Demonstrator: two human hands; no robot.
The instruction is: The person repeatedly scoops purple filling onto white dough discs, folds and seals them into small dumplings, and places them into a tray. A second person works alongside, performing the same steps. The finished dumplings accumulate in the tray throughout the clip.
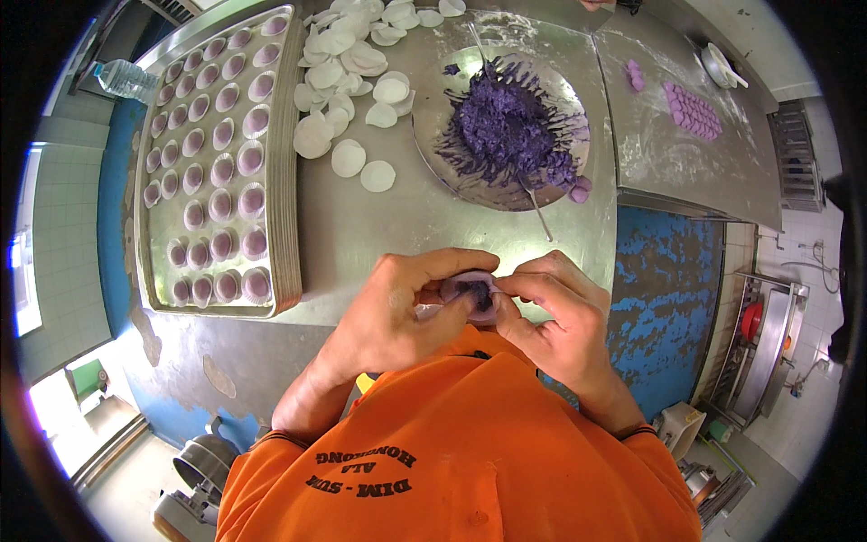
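A person in an orange shirt [470,452] stood at a floured stainless-steel worktable [379,226], both bare hands closed around a small pale round dough wrapper with dark purple filling [473,294], held just above the table's near edge. The left hand [393,312] cupped the wrapper from its side, fingers curled over the top, while the right hand [555,312] pinched the opposite rim between thumb and fingertips.

Behind the hands lay a round metal plate heaped with purple paste [506,126], a thin metal utensil [537,210] resting at its near rim. Loose white dough discs [352,81] were scattered just beside the plate to the left. Farther left, a rectangular metal baking tray [287,226] carried rows of finished pale purple dumplings in white paper cups [217,163]. On the adjoining steel table to the right sat small purple pieces in rows [694,110]. A clear plastic water bottle [126,79] lay beyond the tray.
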